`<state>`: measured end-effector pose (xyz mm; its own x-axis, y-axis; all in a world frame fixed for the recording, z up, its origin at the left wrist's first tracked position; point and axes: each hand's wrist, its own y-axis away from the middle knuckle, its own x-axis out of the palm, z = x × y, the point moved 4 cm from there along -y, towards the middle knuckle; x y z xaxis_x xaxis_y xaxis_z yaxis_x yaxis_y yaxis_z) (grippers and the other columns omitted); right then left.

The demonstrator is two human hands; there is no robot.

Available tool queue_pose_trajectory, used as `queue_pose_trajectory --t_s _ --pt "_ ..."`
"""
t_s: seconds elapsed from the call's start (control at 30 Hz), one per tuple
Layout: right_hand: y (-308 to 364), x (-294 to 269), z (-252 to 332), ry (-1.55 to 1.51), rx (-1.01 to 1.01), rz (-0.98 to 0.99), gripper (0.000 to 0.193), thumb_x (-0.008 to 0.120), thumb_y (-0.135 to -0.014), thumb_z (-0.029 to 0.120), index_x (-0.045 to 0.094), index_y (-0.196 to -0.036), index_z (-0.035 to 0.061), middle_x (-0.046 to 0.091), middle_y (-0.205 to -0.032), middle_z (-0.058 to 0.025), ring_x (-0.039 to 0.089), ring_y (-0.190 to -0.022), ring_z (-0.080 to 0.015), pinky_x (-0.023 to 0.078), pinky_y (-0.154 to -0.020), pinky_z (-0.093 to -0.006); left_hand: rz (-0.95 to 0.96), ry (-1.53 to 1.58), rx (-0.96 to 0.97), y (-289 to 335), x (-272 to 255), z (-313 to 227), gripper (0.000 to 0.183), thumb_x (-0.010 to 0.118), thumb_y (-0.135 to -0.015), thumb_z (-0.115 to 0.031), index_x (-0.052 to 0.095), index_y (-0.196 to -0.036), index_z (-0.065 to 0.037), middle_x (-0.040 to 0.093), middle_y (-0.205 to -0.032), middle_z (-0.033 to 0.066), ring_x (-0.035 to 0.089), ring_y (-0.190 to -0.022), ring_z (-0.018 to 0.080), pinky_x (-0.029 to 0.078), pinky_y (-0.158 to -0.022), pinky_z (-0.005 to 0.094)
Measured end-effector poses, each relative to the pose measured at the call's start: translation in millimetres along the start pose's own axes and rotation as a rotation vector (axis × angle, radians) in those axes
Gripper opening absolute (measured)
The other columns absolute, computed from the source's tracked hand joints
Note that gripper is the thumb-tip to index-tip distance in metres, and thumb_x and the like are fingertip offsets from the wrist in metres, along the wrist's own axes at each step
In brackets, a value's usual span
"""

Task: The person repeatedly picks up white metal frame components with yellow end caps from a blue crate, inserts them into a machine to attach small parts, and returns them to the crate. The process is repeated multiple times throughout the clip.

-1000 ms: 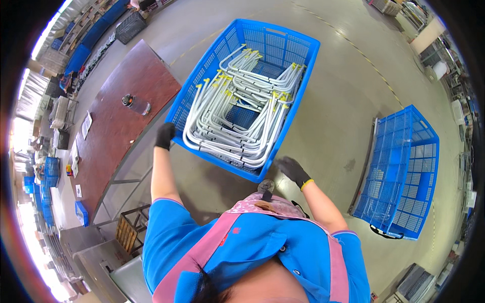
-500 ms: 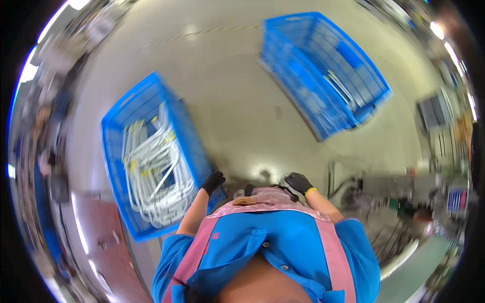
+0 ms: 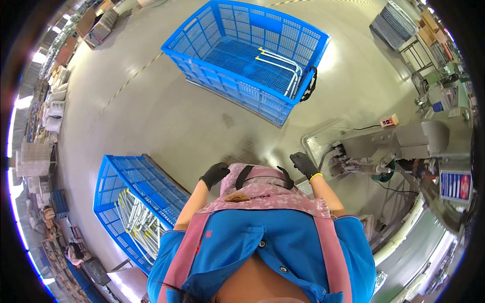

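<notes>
My left hand (image 3: 215, 174), in a dark glove, hangs beside the pink flowered apron (image 3: 242, 188) with its fingers curled in and nothing visible in them. On the apron's other side, my right hand (image 3: 303, 164) wears a matching glove and a yellow wristband. Its fingers are loosely bent and slightly apart, empty. Ahead stands a large blue mesh crate (image 3: 230, 76), with a few bent white tubes (image 3: 283, 61) with yellow ends at its right end. A second blue crate (image 3: 154, 184), nearest my left hand, holds a heap of similar white tubes (image 3: 135, 219); my body partly covers it.
At right stands a grey machine (image 3: 404, 141), with a small box with red buttons (image 3: 389, 120) on it and a cable hanging below. Grey stacked panels (image 3: 393, 28) stand far right. Yellow-striped floor tape (image 3: 132, 81) runs behind the far crate. Shelving and goods line the left side.
My view has turned to the right: the far crate has shifted left in the picture, the tube-filled crate down and left. Both hands stay low by the apron, empty.
</notes>
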<state>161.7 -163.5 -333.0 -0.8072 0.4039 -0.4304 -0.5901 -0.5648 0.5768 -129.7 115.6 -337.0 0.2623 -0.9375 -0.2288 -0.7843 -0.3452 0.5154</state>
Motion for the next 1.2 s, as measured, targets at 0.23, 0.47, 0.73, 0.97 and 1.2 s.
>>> queue_pose_trajectory --t_s 0.23,0.47,0.73,0.97,1.2 --pt "-90 -66 35 -0.358 0.065 -0.101 0.038 0.061 -0.086 0.037 0.062 -0.093 -0.0002 0.058 -0.073 -0.0066 0.054 -0.068 -0.0158 0.045 -0.065 -0.0318 0.118 -0.172 0.033 -153 -47 -95 0.028 0.059 -0.089 -0.018 0.059 -0.111 0.0 0.064 -0.088 0.0062 0.058 -0.076 0.012 0.049 -0.068 0.0266" --pt "-266 -171 80 0.036 0.142 -0.5 0.062 0.063 -0.084 0.041 0.049 -0.122 -0.0048 0.064 -0.1 -0.022 0.063 -0.092 -0.0354 0.048 -0.081 -0.041 0.323 -0.002 -0.002 -367 -35 -216 0.032 0.056 -0.087 -0.018 0.058 -0.114 -0.001 0.066 -0.091 0.0134 0.065 -0.076 0.021 0.051 -0.067 0.0343" --pt "-432 -261 99 -0.029 0.292 -0.609 0.055 0.062 -0.085 0.027 0.039 -0.123 -0.0071 0.062 -0.102 -0.0249 0.063 -0.088 -0.0366 0.049 -0.074 -0.044 0.507 -0.592 0.188 -636 30 -147 0.044 0.059 -0.084 -0.031 0.057 -0.117 -0.003 0.065 -0.101 0.0197 0.063 -0.093 0.0335 0.049 -0.081 0.0423" --pt "-444 -247 105 -0.39 0.327 -0.845 0.035 0.055 -0.089 0.006 0.038 -0.119 0.0041 0.053 -0.083 -0.0065 0.057 -0.069 -0.0131 0.052 -0.051 -0.0259 0.52 -0.417 -0.214 -769 117 -16 0.069 0.066 -0.079 -0.04 0.046 -0.133 -0.003 0.061 -0.118 0.0203 0.058 -0.109 0.0327 0.047 -0.091 0.0392" --pt "-446 -247 113 -0.34 0.544 -0.941 0.024 0.054 -0.091 0.008 0.038 -0.109 0.0066 0.058 -0.078 -0.0069 0.059 -0.064 -0.0119 0.05 -0.053 -0.024 0.258 -0.372 -0.261 -826 218 83 0.099 0.071 -0.071 -0.033 0.014 -0.148 -0.007 0.033 -0.145 0.0241 0.034 -0.133 0.0386 0.031 -0.108 0.043"
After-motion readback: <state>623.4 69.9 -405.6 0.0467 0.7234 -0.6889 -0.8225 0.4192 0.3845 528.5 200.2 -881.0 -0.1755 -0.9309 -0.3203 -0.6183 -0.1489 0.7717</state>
